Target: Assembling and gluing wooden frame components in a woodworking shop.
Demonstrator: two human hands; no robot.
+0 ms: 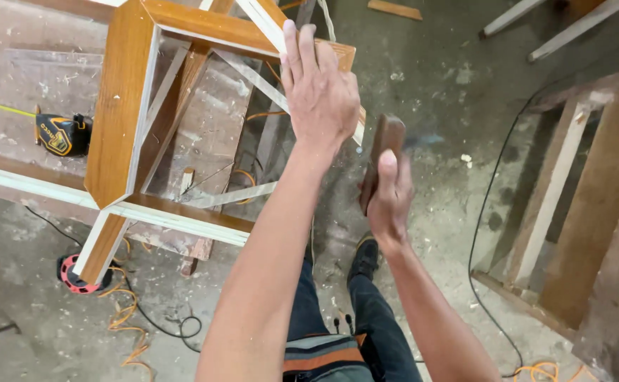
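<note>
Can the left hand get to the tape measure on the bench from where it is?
Probably not without letting go: the left hand is pressed on the far corner of the wooden frame, and the yellow-black tape measure lies beyond the frame's opposite side. Nothing covers it, though.

A worn, dusty wooden workbench [19,78] carries a brown wooden frame [122,106] with pale edges. Left of the frame, a yellow-and-black tape measure [62,134] lies on the bench top. Below the frame, a concrete floor [430,92] holds an orange cord [129,318] and a black cable [486,205].
</note>
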